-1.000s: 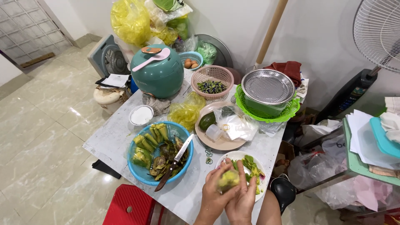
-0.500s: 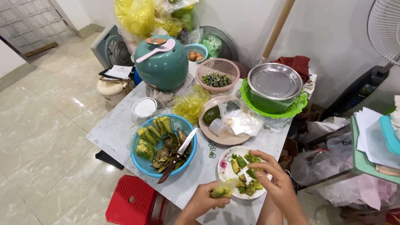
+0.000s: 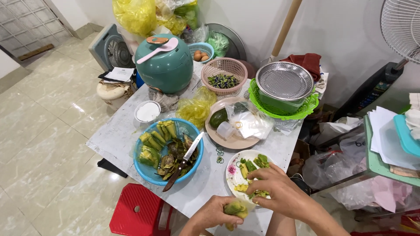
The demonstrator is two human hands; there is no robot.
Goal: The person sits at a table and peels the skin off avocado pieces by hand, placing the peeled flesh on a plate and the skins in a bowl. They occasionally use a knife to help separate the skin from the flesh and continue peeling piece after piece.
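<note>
My left hand (image 3: 215, 214) is closed around a soft yellow-green piece of avocado (image 3: 235, 208), low at the near edge of the table (image 3: 114, 139). A second ago both my hands pressed together on one fruit above the plate; now they have come apart. My right hand (image 3: 280, 192) has moved over the white plate (image 3: 230, 171), its fingers curved down and pinching at the flesh (image 3: 259, 193) lying there, so I judge one portion has just been put down and the rest stays in my left hand.

On this plate I count about five or six green and yellow pieces; some are under my fingers, so I cannot be exact. To the left stands one blue basket (image 3: 148, 171) with peels and cut halves, too mixed to count, and one knife (image 3: 184, 161) leaning across it. Behind it is one small white bowl (image 3: 147, 111). On the beige plate (image 3: 232, 140) lie one whole dark avocado (image 3: 218, 118), one small clear cup (image 3: 225, 130) and a plastic bag (image 3: 254, 123). Further back I see one teal cooker (image 3: 168, 65) with a pink spoon (image 3: 158, 49), one pink basket (image 3: 224, 75) of dark leaves, one small blue basket of eggs (image 3: 201, 51), and one steel sieve (image 3: 284, 81) in a green basket (image 3: 306, 107). One red stool (image 3: 135, 214) is below.
</note>
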